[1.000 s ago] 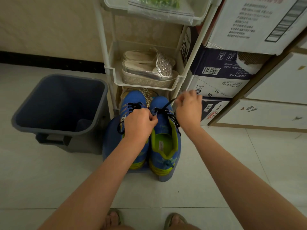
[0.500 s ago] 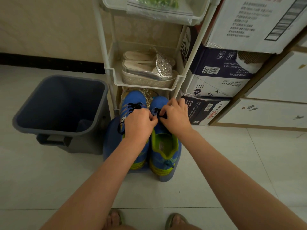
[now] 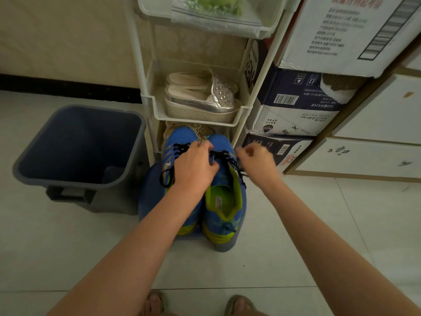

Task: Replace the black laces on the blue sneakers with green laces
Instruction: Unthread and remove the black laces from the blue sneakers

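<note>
Two blue sneakers with lime-green lining stand side by side on a blue stool (image 3: 148, 197), toes toward the rack. My left hand (image 3: 193, 167) lies across the left sneaker (image 3: 173, 147) and its fingertips hold down the tongue of the right sneaker (image 3: 225, 201). My right hand (image 3: 257, 160) is blurred just right of that shoe, pinching the black lace (image 3: 230, 160) that runs out of its eyelets. A loop of black lace (image 3: 165, 176) hangs off the left shoe. A clear bag of green laces (image 3: 214, 8) lies on the rack's top shelf.
A dark grey bin (image 3: 79, 144) stands left of the stool. The white shelf rack (image 3: 145, 99) holds silver platform shoes (image 3: 202, 101). Stacked cardboard boxes (image 3: 296, 106) and a white cabinet (image 3: 364, 144) are on the right. My sandalled feet (image 3: 196, 304) are on the pale tiled floor.
My right hand went from the shoe's lacing outward to the right, drawing black lace with it. My left hand slid a little forward over the shoes.
</note>
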